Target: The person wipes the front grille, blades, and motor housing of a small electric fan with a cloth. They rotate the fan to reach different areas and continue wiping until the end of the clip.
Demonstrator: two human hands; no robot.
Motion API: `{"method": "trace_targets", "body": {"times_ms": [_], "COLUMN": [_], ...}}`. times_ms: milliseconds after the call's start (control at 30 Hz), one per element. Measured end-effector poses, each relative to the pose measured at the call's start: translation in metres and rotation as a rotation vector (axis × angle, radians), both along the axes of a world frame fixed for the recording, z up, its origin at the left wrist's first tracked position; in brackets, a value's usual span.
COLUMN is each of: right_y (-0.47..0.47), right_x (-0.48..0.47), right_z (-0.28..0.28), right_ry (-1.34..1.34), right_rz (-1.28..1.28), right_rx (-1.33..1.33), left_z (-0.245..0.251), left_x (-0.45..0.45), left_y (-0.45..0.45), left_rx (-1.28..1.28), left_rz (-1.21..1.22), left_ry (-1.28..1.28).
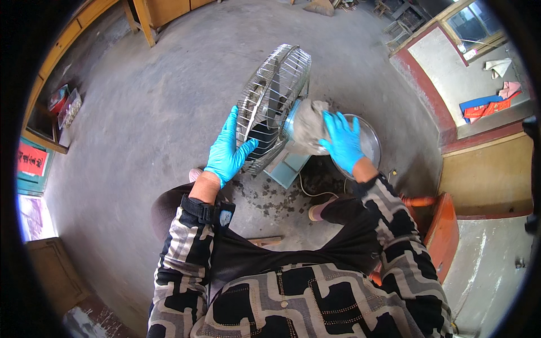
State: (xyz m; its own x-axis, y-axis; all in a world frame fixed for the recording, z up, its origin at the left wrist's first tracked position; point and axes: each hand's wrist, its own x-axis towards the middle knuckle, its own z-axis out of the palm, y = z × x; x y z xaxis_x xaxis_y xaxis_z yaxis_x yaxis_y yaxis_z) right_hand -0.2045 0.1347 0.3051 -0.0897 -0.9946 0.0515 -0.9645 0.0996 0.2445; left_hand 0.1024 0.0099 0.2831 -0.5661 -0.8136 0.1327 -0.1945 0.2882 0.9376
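Observation:
An electric fan with a round metal wire guard (274, 97) stands tilted before me, its dark blades visible through the wires. My left hand (230, 154), in a blue glove, grips the guard's near left side, fingers along the outside and thumb across the wires. A damp-looking grey cloth (312, 124) covers the motor housing (290, 120), of which only a light blue strip shows. My right hand (344, 139), also gloved, presses the cloth there with its fingers spread. Below is the fan's pale blue base (287, 169). A metal basin (372, 143) lies partly hidden behind my right hand.
Dark wet spots (270, 203) mark the concrete floor around the fan base. A pale power cord (317, 194) runs beside my right foot. An orange wooden chair (441, 236) stands close on my right. Plastic bags (69, 107) lie on the far left.

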Motion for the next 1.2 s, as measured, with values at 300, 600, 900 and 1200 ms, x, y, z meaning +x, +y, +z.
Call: {"method": "trace_targets", "body": {"times_ms": [300,600,900,1200], "right_y": [0.078,0.022,0.046,0.016], "right_x": [-0.049,-0.046,-0.028,-0.008], "right_z": [0.003,0.121,0.03,0.002], "right_ry": [-0.665,-1.376,-0.831,-0.054], "right_rz": [-0.206,-0.102,-0.381,0.082], "right_rx": [-0.471,-0.98,-0.471,-0.106], "left_z": [-0.002,-0.001,0.007,0.002], "left_x": [0.001,0.001,0.004,0.0], "left_y": [-0.001,-0.003,0.0,0.001], "left_rx": [-0.09,-0.091,-0.061,-0.093], "left_rz": [0.027,0.03,0.039,0.066], "left_ry": [-0.033,-0.049,-0.111,-0.109]}}
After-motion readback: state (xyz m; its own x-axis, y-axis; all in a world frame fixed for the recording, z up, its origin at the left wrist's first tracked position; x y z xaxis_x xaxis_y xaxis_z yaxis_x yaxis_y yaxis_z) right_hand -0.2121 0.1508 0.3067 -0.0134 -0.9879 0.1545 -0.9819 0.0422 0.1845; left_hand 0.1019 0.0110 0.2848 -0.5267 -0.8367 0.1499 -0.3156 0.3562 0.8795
